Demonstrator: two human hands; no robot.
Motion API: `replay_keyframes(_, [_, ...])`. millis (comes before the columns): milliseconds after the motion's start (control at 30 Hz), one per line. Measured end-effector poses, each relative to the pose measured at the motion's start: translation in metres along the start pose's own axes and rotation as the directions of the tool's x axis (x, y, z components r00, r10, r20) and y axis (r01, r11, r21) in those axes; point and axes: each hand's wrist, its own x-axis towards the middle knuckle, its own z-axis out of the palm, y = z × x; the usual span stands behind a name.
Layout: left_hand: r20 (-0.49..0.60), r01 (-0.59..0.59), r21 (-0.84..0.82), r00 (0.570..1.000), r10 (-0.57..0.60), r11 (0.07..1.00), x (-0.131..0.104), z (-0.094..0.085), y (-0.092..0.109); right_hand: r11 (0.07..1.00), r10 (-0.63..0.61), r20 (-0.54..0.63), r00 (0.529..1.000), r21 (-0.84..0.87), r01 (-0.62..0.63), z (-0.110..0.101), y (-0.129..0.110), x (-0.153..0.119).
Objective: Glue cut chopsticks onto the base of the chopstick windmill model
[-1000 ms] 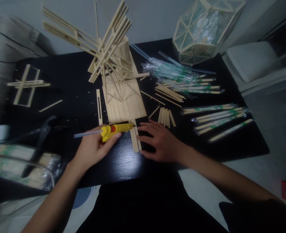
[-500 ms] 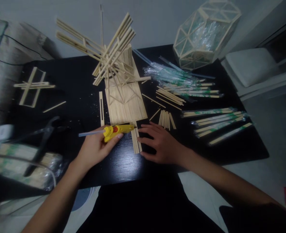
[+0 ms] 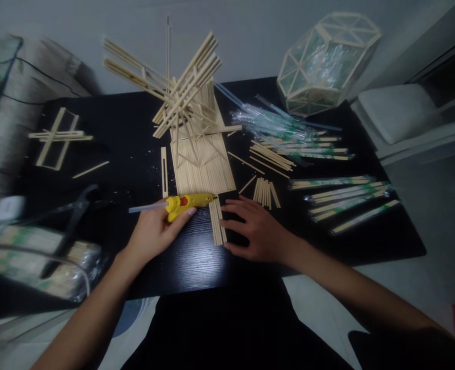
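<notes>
My left hand [image 3: 156,226] is wrapped round a yellow hot glue gun [image 3: 188,202], with a pale glue stick [image 3: 147,207] poking out of its back end. The gun's nozzle points right, over the upper end of a narrow strip of wooden sticks [image 3: 218,226] lying side by side on the black table. My right hand [image 3: 256,228] rests along the strip's right edge, fingers spread, fingertips at the sticks. Just beyond stands a windmill-like model [image 3: 184,108] of sticks, with crossed blades above a flat stick base [image 3: 206,172].
Loose cut sticks [image 3: 264,192] and wrapped chopsticks [image 3: 350,198] lie to the right. A faceted stick-framed case [image 3: 327,67] stands at the back right. On the left are a small stick frame [image 3: 59,137], dark pliers [image 3: 76,210] and a plastic-wrapped bundle [image 3: 26,262].
The camera view has shifted slightly, so the table's contents sit a little lower and further right. The glue gun's nozzle has moved slightly up relative to the strip; both hands keep their pose.
</notes>
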Motion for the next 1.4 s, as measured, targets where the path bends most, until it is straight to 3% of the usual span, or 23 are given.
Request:
replay_keyframes(133, [-0.042, -0.050, -0.016, 0.998, 0.049, 0.999, 0.000, 0.001, -0.004, 1.000, -0.009, -0.008, 1.000, 0.002, 0.009, 0.000, 0.000, 0.000])
replay_keyframes(267, [-0.074, -0.062, -0.063, 0.996, 0.057, 0.996, -0.014, -0.010, -0.008, 1.000, 0.001, 0.003, 1.000, 0.010, -0.001, 0.000, 0.000, 0.000])
replay_keyframes(367, [-0.154, 0.034, -0.040, 0.987, -0.040, 0.999, -0.033, -0.024, -0.016, 1.000, 0.013, 0.011, 1.000, 0.010, -0.013, 0.001, 0.001, -0.001])
replay_keyframes(467, [-0.277, 0.183, 0.010, 0.945, -0.173, 0.983, -0.051, -0.042, -0.033, 1.000, 0.013, 0.005, 1.000, 0.000, -0.013, 0.003, 0.001, -0.002])
replay_keyframes(600, [-0.361, 0.272, 0.130, 0.908, -0.210, 0.953, -0.062, -0.070, -0.057, 1.000, -0.003, -0.011, 1.000, -0.013, 0.003, 0.004, 0.002, -0.001])
replay_keyframes(733, [-0.354, 0.259, 0.307, 0.924, -0.143, 0.916, -0.049, -0.079, -0.061, 1.000, -0.010, -0.011, 1.000, -0.024, 0.009, 0.003, 0.002, -0.001])
replay_keyframes(867, [-0.282, 0.236, 0.490, 0.954, -0.104, 0.839, -0.021, -0.064, -0.056, 0.999, -0.013, -0.023, 1.000, -0.030, 0.012, 0.004, 0.002, -0.002])
replay_keyframes(1033, [-0.274, 0.275, 0.592, 0.953, -0.131, 0.758, 0.005, -0.052, -0.074, 1.000, -0.012, -0.018, 1.000, -0.024, 0.011, 0.004, 0.002, -0.001])
replay_keyframes(1167, [-0.271, 0.262, 0.608, 0.956, -0.114, 0.749, 0.002, -0.059, -0.079, 1.000, -0.003, -0.008, 1.000, -0.018, 0.003, 0.003, 0.001, 0.000])
replay_keyframes(1267, [-0.350, 0.169, 0.546, 0.936, 0.041, 0.820, -0.007, -0.051, -0.055, 1.000, 0.003, 0.000, 1.000, -0.018, -0.003, 0.003, 0.000, -0.001])
replay_keyframes(1333, [-0.373, -0.026, 0.433, 0.905, 0.206, 0.901, -0.013, -0.035, -0.029, 1.000, 0.008, 0.004, 1.000, -0.017, -0.008, 0.003, 0.000, -0.001])
replay_keyframes(1400, [-0.189, -0.288, 0.368, 0.908, 0.374, 0.884, -0.015, -0.013, -0.004, 1.000, 0.006, 0.002, 1.000, -0.017, -0.006, 0.003, 0.001, -0.001])
